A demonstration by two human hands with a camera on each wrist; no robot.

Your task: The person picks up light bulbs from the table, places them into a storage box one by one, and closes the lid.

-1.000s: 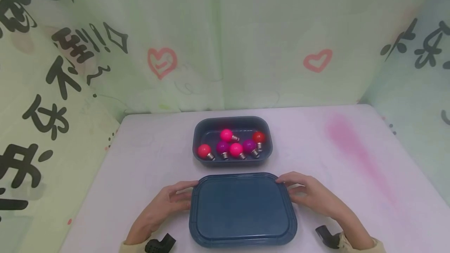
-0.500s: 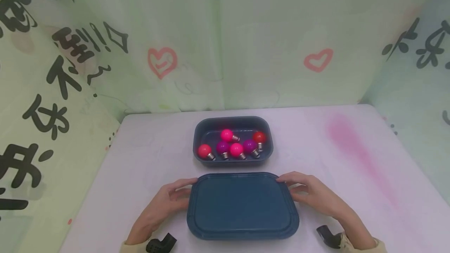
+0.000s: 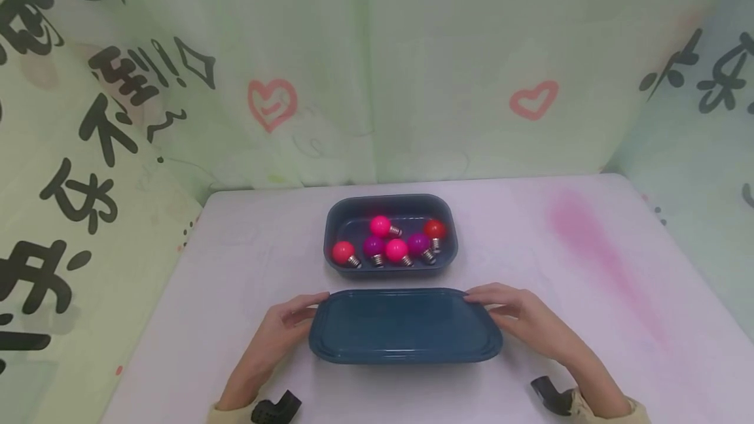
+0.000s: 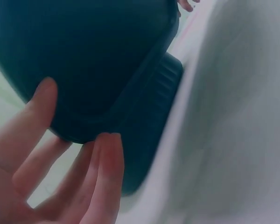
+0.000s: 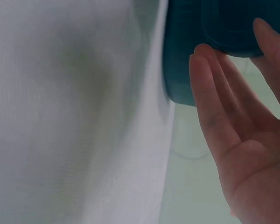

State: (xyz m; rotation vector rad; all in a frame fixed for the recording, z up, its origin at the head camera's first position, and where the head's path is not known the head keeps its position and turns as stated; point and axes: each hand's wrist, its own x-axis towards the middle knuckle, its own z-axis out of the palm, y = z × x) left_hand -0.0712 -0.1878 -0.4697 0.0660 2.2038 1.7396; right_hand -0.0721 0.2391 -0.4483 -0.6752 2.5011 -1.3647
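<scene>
A dark blue lid (image 3: 406, 326) is held tilted above the table, its near side raised over a shadow. My left hand (image 3: 281, 329) pinches its left end, with the thumb on one face and fingertips at the edge in the left wrist view. At the other end my right hand (image 3: 524, 316) grips the corner, also between thumb and fingers (image 5: 207, 88). Just beyond the lid stands a dark blue box (image 3: 406, 207). Inside lie several light bulbs, among them a red bulb (image 3: 434, 229), a purple bulb (image 3: 373, 247) and a pink bulb (image 3: 396, 250).
A white table (image 3: 253, 241) with a pink smear at the right lies under everything. Behind it hangs a pale green curtain (image 3: 436, 70) with drawn hearts and black writing at the sides. Dark devices sit at both wrists, such as the left wrist device (image 3: 275, 407).
The near side of the lid has risen from the table, so the lid looks narrower and more tilted. Both hands have turned slightly with it. The box and bulbs have stayed put.
</scene>
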